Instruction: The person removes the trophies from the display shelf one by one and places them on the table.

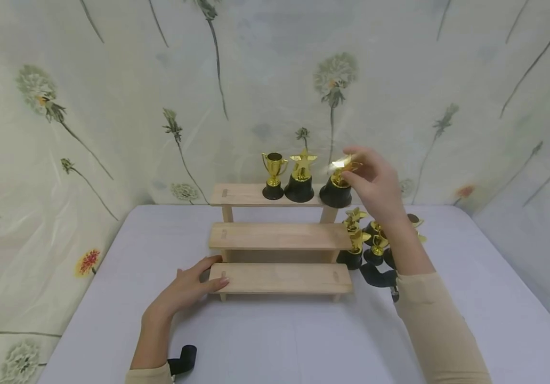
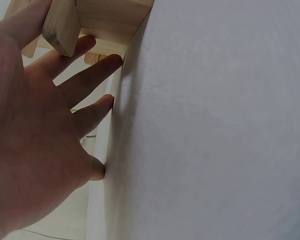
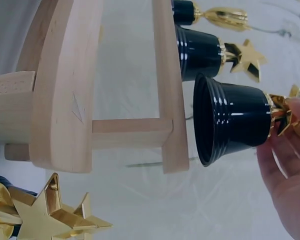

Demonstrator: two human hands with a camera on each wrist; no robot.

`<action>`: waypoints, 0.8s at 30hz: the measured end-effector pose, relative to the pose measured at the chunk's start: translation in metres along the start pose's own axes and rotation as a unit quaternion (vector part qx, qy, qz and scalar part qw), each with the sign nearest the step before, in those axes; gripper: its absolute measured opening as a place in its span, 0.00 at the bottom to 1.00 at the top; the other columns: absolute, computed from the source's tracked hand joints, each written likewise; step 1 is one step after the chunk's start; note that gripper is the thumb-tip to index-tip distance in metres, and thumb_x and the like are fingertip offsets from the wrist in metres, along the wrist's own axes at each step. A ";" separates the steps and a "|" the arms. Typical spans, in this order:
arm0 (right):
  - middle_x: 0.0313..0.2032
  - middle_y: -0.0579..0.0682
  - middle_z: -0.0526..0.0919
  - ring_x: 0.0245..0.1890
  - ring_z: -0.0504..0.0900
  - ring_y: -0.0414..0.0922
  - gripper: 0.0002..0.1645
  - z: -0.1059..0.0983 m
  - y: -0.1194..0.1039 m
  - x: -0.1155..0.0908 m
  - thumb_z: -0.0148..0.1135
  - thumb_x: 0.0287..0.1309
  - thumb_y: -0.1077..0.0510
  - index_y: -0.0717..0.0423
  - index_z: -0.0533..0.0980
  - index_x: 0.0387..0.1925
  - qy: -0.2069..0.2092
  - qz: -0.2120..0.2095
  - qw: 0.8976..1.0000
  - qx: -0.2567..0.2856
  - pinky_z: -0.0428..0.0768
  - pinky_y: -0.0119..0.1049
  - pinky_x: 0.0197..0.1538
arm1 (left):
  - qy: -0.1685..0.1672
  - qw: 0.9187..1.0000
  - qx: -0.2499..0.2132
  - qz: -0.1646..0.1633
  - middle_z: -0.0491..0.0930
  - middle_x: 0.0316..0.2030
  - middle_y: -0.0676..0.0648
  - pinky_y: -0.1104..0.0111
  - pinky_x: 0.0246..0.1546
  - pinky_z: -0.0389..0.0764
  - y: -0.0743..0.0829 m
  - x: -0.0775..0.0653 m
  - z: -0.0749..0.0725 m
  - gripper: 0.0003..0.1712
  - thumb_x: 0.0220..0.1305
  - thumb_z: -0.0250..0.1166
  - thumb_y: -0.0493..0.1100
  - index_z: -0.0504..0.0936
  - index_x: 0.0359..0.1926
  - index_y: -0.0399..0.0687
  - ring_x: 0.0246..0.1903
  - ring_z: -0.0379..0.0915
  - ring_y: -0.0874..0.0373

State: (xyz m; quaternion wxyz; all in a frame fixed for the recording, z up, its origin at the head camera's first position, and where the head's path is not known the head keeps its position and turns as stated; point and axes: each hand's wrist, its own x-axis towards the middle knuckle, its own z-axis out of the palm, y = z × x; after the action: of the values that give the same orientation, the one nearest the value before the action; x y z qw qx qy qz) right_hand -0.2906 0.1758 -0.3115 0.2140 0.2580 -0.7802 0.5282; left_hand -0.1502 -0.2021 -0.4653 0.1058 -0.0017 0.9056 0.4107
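And the right hand (image 1: 375,184) is pinching a gold star trophy (image 1: 336,196) by its shiny top, its black base hovering just above the right end of the top step (image 1: 241,195) on the wooden stand (image 1: 280,236)! Along that same step, a gold cup trophy (image 1: 273,177) and a second star trophy (image 1: 300,186) are standing upright, the second star sitting between the cup and the held one. Down low, the left hand (image 1: 188,285) is touching the left end of the bottom step (image 1: 284,278), thumb resting on the plank, other fingers spreading loosely. Over on the counter (image 1: 112,277), more gold-and-black trophies (image 1: 354,242) are clustering just beside the stand's right edge, and a dandelion-print backdrop (image 1: 265,80) is rising beyond the counter's far edge.
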 end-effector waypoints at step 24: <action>0.46 0.42 0.80 0.42 0.79 0.37 0.24 -0.023 -0.013 -0.062 0.63 0.56 0.75 0.62 0.77 0.55 0.013 -0.035 0.999 -0.003 0.80 0.21 0.49 | -0.008 1.000 -0.002 -0.006 0.60 0.75 0.46 0.30 0.69 0.24 -0.002 0.001 0.000 0.45 0.58 0.63 0.72 0.63 0.74 0.66 0.76 0.47 0.36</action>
State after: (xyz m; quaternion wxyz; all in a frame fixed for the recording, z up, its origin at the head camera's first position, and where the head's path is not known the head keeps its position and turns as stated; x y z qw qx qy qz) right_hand -0.2330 0.2042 -0.3316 0.2428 0.2774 -0.7697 0.5211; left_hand -0.1508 -0.2037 -0.4669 0.1152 -0.0043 0.9040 0.4117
